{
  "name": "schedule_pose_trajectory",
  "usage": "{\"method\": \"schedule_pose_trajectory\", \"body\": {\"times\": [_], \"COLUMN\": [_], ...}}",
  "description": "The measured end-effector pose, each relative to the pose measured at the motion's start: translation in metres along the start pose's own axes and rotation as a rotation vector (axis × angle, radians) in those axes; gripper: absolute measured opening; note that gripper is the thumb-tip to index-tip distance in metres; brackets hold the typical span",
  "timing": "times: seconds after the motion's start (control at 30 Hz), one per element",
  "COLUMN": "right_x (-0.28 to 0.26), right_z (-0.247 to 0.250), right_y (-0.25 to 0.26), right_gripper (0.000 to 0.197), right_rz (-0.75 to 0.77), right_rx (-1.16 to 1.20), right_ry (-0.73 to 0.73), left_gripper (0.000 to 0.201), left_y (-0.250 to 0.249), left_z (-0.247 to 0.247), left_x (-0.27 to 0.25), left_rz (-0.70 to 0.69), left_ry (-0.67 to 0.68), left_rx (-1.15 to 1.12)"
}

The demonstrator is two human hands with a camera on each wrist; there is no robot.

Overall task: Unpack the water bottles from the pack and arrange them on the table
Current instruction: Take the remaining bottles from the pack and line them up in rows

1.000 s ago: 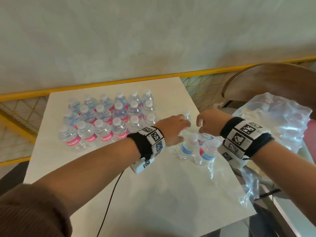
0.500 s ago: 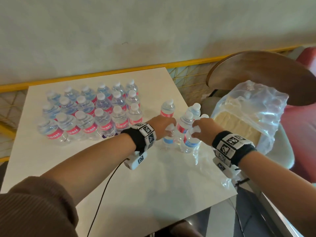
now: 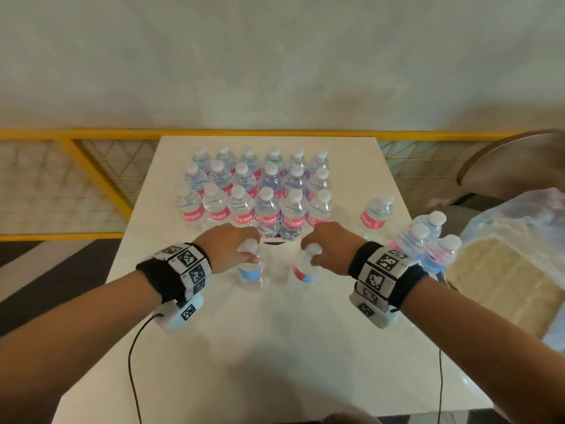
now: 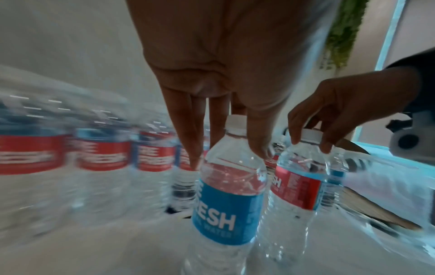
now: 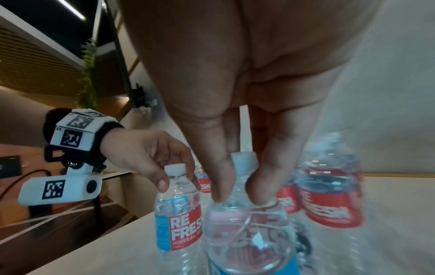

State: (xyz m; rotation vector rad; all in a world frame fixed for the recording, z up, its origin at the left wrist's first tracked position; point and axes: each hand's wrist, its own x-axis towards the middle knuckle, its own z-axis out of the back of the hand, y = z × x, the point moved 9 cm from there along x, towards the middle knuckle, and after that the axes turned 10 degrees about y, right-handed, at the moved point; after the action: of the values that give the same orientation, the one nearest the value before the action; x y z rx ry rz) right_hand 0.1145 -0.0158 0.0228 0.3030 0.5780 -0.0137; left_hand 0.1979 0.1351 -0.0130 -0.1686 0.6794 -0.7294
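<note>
Two small water bottles are standing nearest the person on the white table, one under each hand. The left hand is pinching the left bottle at its neck and shoulder, thumb on one side and fingers reaching down the other, just below the white cap. The right hand is doing the same on the right bottle, its fingertips closing round the neck under the cap. Both bottles are upright and appear to be resting on the table, close together but not touching, just in front of the arranged block.

Each bottle looks full, so it is probably carrying noticeable weight for its size; the thin clear wall is likely giving under a squeeze and feeling slick. The neck ring under the cap is the stiffest place to hold, as both hands are doing, though a bottle hung from there may be swinging a little when set down.

Beyond the hands, eighteen bottles are standing in three rows of six. To the right, a single bottle is standing apart, and three more are clustering at the table's right edge beside the torn plastic pack.
</note>
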Motion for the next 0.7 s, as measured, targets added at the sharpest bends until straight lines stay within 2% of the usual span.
{"method": "schedule_pose_trajectory", "body": {"times": [0.13, 0.3, 0.4, 0.53, 0.7], "right_x": [0.029, 0.057, 0.065, 0.073, 0.083], "right_z": [-0.001, -0.004, -0.006, -0.003, 0.006], "right_y": [0.050, 0.089, 0.098, 0.103, 0.118], "right_gripper": [0.037, 0.039, 0.032, 0.026, 0.024], "right_rz": [0.086, 0.123, 0.114, 0.107, 0.148], "right_rx": [-0.027, -0.048, -0.062, -0.063, -0.064], "right_ry": [0.011, 0.008, -0.006, -0.034, -0.054], "left_gripper": [0.030, 0.031, 0.033, 0.046, 0.036], "left_y": [0.040, 0.073, 0.078, 0.077, 0.091], "left_z": [0.013, 0.025, 0.030, 0.029, 0.045], "left_x": [-0.020, -0.030, -0.033, -0.030, -0.028], "left_rz": [0.079, 0.133, 0.116, 0.034, 0.081], "left_ry": [-0.047, -0.100, -0.098, 0.001, -0.065], "left_rx": [-0.035, -0.089, -0.105, -0.107, -0.109]}}
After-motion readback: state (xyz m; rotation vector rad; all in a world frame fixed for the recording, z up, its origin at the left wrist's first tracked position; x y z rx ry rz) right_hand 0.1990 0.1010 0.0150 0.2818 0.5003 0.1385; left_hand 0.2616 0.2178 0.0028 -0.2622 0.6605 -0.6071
